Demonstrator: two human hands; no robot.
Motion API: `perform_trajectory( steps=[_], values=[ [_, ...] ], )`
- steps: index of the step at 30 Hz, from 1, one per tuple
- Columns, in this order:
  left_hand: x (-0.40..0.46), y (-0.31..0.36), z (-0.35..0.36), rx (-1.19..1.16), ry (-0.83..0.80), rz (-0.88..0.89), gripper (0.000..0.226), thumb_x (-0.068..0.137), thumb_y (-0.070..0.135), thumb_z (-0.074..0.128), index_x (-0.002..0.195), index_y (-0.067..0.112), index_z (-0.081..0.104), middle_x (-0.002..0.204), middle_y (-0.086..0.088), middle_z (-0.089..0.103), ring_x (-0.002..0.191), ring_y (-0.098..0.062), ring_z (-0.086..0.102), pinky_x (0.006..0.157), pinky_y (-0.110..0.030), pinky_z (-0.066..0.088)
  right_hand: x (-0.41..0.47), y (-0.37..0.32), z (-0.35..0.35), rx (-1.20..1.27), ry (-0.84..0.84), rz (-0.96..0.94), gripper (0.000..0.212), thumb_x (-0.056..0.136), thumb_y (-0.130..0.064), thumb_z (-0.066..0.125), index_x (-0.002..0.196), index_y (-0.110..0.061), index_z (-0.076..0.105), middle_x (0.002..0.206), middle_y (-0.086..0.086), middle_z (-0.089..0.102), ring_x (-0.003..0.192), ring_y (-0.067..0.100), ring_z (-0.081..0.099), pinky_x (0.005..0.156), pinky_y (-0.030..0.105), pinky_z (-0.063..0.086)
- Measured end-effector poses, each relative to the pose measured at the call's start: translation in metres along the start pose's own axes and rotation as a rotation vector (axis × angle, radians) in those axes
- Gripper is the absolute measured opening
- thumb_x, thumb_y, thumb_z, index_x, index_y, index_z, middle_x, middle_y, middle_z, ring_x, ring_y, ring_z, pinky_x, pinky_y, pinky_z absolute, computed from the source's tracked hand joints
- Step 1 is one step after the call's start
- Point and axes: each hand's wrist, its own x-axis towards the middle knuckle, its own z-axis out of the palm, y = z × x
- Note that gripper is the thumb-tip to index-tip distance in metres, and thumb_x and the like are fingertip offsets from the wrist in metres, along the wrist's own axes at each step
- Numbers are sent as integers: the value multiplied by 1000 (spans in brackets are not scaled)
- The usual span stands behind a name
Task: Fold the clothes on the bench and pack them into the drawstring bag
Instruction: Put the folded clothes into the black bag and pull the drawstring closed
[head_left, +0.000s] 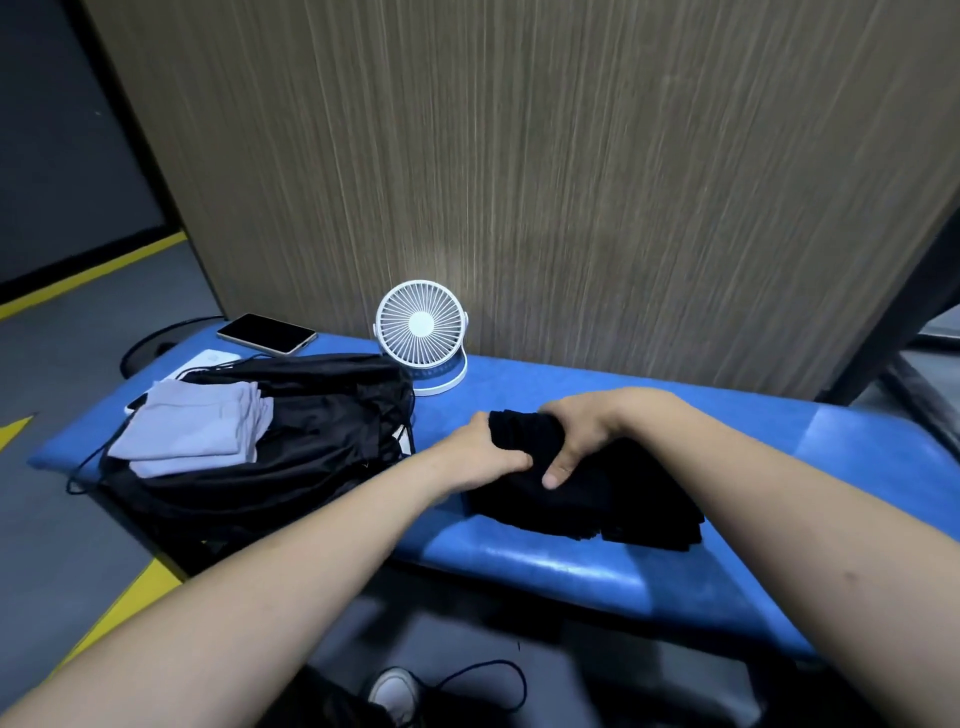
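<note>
— Where is the black garment (587, 488)?

— On the blue padded surface (857, 452), right of centre, lying as a thick dark bundle with layered edges showing along its near side. Its far left end is lifted into a roll between the two hands.

— What is the grip of each hand?

— The left hand (480, 454) has its fingers curled round the left end of the roll, knuckles up. The right hand (574, 434) comes over the top, its thumb pressed down on the cloth near the left hand's fingers, the other fingers wrapped over the far side of the roll. Both hold the black garment; neither is spread flat.

— And the drawstring bag (291, 452)?

— It lies to the left on the same surface, black and shiny, slumped flat, with thin cords trailing off its left and right sides. It sits apart from the black garment, with a strip of blue between them.

— Anything on it?

— A folded pale grey garment (192, 428) rests on top of the bag's left part, its stacked edges visible.

— What else is around?

— A small white fan (422, 332) stands upright by the wooden wall (519, 156), just behind the bag's right corner. A phone (266, 333) lies face up at the far left end, and a white flat item (208, 361) peeks out from behind the bag. Below, on the grey floor (62, 545), a white shoe (395, 693) and a dark cord loop show.
</note>
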Motion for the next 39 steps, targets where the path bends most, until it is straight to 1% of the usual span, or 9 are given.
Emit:
perform_trajectory(
  steps=[6,11,16,19,24,28,31,36,39],
  values=[
    [-6,-11,-18,-12,-15,106,51,80,16,68,128,20,50,112,0,65,92,-13,62,68,-20,48,19,-25,15,149,-116,-17,61,71,-50,84,120,-18,66,108,1,75,95,20,73,92,40,57],
    [-15,-21,-33,-36,-69,158,56,87,14,69,138,27,51,125,-1,65,112,-17,63,95,-27,49,8,-27,30,440,17,-14,62,79,-44,80,130,-23,51,117,-2,66,100,15,67,86,30,55],
    [-40,-32,-16,88,364,107,68,89,33,65,149,27,33,140,-6,46,130,-25,47,110,-38,36,-11,-33,49,512,210,-29,89,87,-42,72,157,-35,17,151,2,45,133,21,49,106,26,38],
    [-68,-47,3,-26,478,109,67,88,30,65,147,35,33,129,-4,36,116,-28,53,107,-39,39,-20,-44,67,414,391,-60,90,91,-45,66,158,-34,9,157,6,38,142,28,38,108,29,32],
    [-84,-66,14,-219,309,77,60,93,36,59,140,60,30,112,-3,46,93,-10,54,90,-24,39,-29,-44,87,475,396,-138,82,98,-43,56,157,-42,0,153,3,45,141,25,42,112,28,33],
    [-77,-73,9,-253,279,36,62,88,47,50,136,72,19,124,-6,61,110,-20,61,104,-39,46,-46,-37,86,715,264,-269,71,102,-33,53,155,-49,8,156,-15,34,139,4,37,117,24,28],
    [-73,-66,4,-202,270,29,59,100,37,46,148,58,20,138,-4,57,123,-22,55,107,-37,42,-54,-31,90,926,183,-352,62,104,-24,51,150,-54,23,152,-13,45,134,9,49,114,33,38],
    [-66,-67,3,-148,312,11,56,102,34,41,148,59,19,138,-3,59,125,-25,54,106,-39,42,-60,-35,98,1094,194,-339,57,103,-16,51,139,-59,40,125,8,67,97,24,65,82,36,53],
    [-62,-65,1,-72,339,18,52,103,39,37,148,59,18,138,0,60,126,-26,53,105,-40,42,-58,-37,105,1186,249,-383,59,102,-7,49,141,-52,45,127,1,67,106,17,65,87,29,54]
  ],
)
